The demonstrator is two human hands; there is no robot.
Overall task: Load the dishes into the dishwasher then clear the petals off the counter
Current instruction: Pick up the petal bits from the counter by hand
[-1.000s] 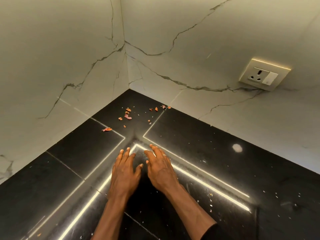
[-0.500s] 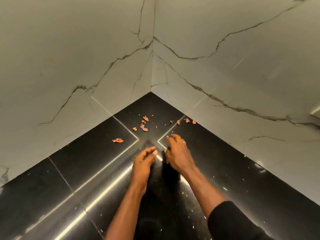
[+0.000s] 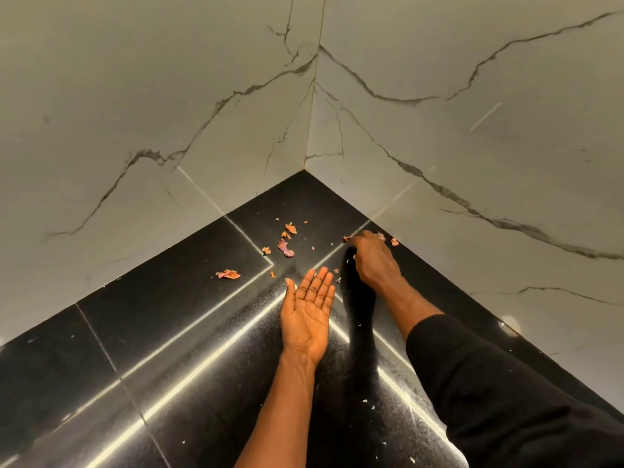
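Dried orange-pink petals lie scattered in the corner of the black counter [image 3: 189,332]. The biggest pink petal [image 3: 286,248] and a flat orange petal [image 3: 228,274] are left of centre, with small bits [image 3: 290,228] behind them. My left hand [image 3: 309,309] rests palm up on the counter with straight fingers and nothing in it. My right hand [image 3: 373,261] reaches to the right wall with curled fingers, pinching at a small orange petal [image 3: 346,239]. Two more petals [image 3: 394,242] lie just beyond its knuckles. No dishes or dishwasher are in view.
Two grey-veined marble walls [image 3: 169,113] meet at the corner and close off the counter behind and on both sides. Bright light strips reflect off the glossy counter. Tiny white specks [image 3: 364,401] dot the counter near my right forearm.
My left hand has turned palm up and opened flat. My right hand has moved forward and right to the petals by the wall. The view has moved closer to the corner.
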